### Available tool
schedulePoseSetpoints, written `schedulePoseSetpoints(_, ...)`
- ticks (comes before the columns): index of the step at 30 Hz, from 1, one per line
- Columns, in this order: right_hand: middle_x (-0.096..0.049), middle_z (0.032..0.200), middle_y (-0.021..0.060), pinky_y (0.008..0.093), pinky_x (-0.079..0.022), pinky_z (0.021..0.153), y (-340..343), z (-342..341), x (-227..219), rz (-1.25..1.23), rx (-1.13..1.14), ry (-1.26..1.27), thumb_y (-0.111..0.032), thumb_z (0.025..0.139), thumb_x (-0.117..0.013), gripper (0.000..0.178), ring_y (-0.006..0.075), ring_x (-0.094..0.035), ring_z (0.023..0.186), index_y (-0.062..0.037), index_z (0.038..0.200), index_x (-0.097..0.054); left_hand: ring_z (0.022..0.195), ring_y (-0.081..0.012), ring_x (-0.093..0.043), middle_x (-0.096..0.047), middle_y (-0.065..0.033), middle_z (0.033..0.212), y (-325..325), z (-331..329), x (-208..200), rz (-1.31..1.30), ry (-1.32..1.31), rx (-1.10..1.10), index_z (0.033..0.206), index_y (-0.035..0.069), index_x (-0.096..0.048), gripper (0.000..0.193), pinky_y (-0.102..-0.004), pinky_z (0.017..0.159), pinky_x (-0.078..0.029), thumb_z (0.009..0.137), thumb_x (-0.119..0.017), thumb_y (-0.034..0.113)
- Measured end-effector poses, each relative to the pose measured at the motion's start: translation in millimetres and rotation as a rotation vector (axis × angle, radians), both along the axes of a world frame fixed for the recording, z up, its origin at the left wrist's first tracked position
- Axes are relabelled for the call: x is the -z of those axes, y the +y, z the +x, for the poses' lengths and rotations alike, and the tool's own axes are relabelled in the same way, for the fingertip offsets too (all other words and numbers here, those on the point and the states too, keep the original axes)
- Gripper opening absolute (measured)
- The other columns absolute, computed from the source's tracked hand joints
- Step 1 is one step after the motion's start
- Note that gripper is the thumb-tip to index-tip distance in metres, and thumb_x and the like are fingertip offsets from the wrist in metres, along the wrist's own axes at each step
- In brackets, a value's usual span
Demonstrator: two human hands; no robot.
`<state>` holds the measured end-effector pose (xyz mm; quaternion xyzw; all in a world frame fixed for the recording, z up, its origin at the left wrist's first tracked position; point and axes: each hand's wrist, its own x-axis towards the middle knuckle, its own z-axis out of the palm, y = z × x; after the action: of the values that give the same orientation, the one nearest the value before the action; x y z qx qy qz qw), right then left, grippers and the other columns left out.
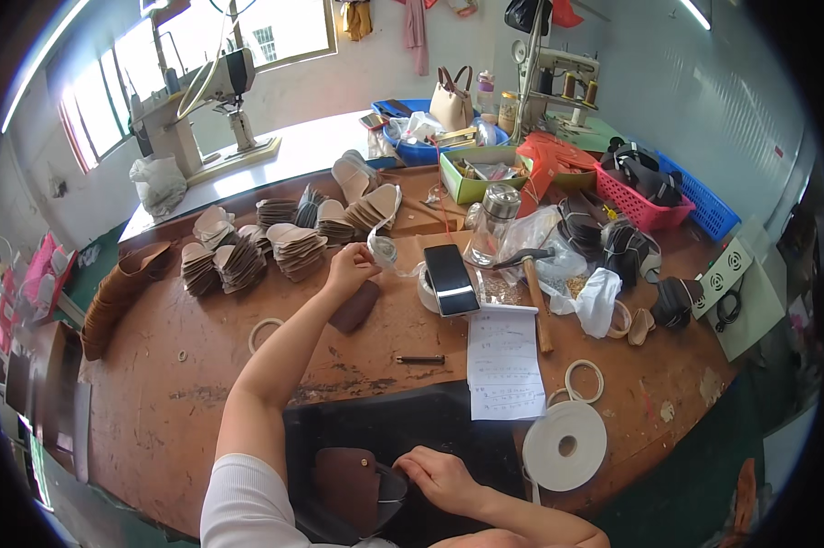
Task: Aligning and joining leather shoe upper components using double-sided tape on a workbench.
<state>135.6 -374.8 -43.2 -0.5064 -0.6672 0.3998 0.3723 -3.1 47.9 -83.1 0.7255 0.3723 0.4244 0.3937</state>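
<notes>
The left hand is stretched far forward, fingers bent beside some clear plastic; whether it is gripped cannot be told. The right hand is curled beside a smooth brown leather piece, round-studded, laid on a black mat; its grip is hidden by the fingers.
</notes>
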Motion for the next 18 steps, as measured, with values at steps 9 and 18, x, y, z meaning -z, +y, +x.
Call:
schedulePoseSetpoints(9, -0.063, 0.112, 0.0197, 0.0371, -0.056, 0.072, 212, 13, -40, 0.437, 0.295, -0.188, -0.003, 0.091, -0.067, 0.030, 0.0254, -0.071, 0.078, 0.0036, 0.119, -0.058, 0.087, -0.0160, -0.073, -0.071, -0.0080, 0.090, -6, 22, -15, -0.024, -0.055, -0.076, 0.091, 0.000, -0.065, 0.029, -0.0313, 0.076, -0.060, 0.074, -0.087, 0.009)
schedulePoseSetpoints(18, -0.071, 0.093, 0.0085, 0.0302, -0.056, 0.068, 343, 25, -13, -0.078, 0.227, -0.052, -0.010, 0.090, -0.069, 0.014, 0.0156, -0.069, 0.077, -0.0008, 0.100, -0.069, 0.083, -0.0210, -0.073, -0.066, -0.0129, 0.097, 0, 3, -9, 0.056, -0.090, -0.107, 0.089, -0.002, -0.065, 0.030, -0.0329, 0.074, -0.058, 0.072, -0.085, 0.011)
